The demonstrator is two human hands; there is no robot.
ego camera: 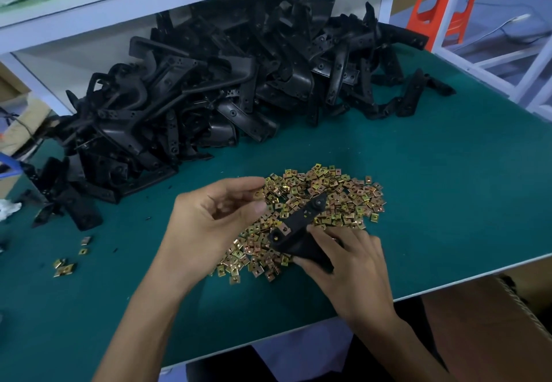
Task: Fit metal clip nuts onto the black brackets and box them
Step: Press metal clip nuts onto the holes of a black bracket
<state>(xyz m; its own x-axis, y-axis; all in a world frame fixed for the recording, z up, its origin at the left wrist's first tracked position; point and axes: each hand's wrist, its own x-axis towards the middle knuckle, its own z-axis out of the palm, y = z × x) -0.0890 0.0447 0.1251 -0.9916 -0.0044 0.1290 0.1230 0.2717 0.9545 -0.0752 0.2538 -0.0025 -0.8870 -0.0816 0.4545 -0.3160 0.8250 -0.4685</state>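
Over the near middle of the dark green bench mat, a flat black plastic bracket with round holes is held clear of the surface. Its narrow end points away from the person, up and to the right.

- Right hand: grips the bracket's near, wider end, with the thumb along the top and the fingers curled underneath.
- Left hand: pinches one small brass-coloured square metal clip nut between thumb and forefinger. The other fingers are loosely curled.
- The nut and the bracket are apart, with the nut up and left of the bracket.
- A brass-coloured spot shows at a hole close to the right thumb. I cannot tell whether it is a fitted nut.

A loose heap of identical clip nuts lies directly below both hands, spread flat on the mat. A few stray nuts lie well off to the left, near the front edge.

A large tangled pile of black brackets runs along the back of the mat under a white shelf.

A brown cardboard box sits below the bench's front right edge with its corrugated rim showing. Its contents are not visible. An orange plastic stool stands on the floor beyond the far right corner.
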